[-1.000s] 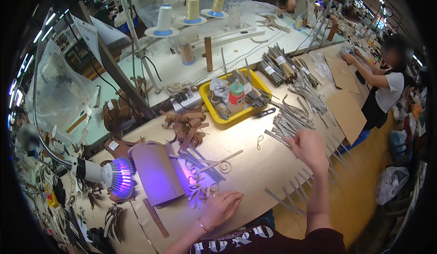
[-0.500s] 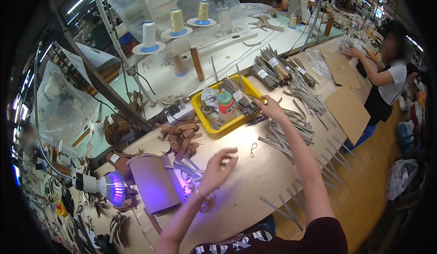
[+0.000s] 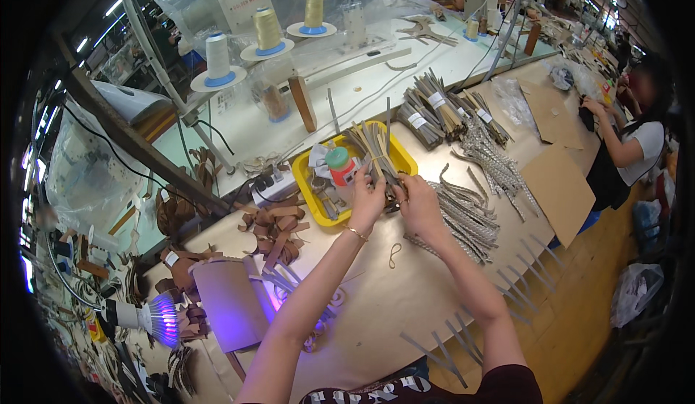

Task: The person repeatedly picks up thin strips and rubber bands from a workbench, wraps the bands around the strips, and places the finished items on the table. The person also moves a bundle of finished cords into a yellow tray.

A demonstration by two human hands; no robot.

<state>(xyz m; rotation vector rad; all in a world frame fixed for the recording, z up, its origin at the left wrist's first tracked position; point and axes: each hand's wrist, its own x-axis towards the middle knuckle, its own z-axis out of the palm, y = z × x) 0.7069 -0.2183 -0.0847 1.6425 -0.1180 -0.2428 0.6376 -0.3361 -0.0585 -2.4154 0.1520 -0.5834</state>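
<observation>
A bundle of thin grey and tan strips (image 3: pixel 376 150), with a band around it, slants up over the right part of a yellow tray (image 3: pixel 310 200). My left hand (image 3: pixel 368 200) closes on the near end of the bundle from its left side. Opposite it, my right hand (image 3: pixel 420 205) grips the same end from the right. The fingertips of both hands nearly meet there, so the strip ends are partly hidden. Inside the tray, a bottle with a green top (image 3: pixel 337 159) stands left of the bundle, beside a crumpled whitish cloth (image 3: pixel 318 159).
Braided strips (image 3: pixel 463 223) lie right of my right hand, with tied bundles (image 3: pixel 423 118) behind. A looped rubber band (image 3: pixel 394 255) rests nearer me. Grey strips (image 3: pixel 449 346) overhang the front edge. Brown strips (image 3: pixel 274 234) and a lit lamp (image 3: pixel 159 321) are at left; a co-worker (image 3: pixel 630 143) is at right.
My left hand has moved up and right from the table to the bundle. My right hand has shifted slightly left and down, and the bundle now stands more upright, its near end in both hands.
</observation>
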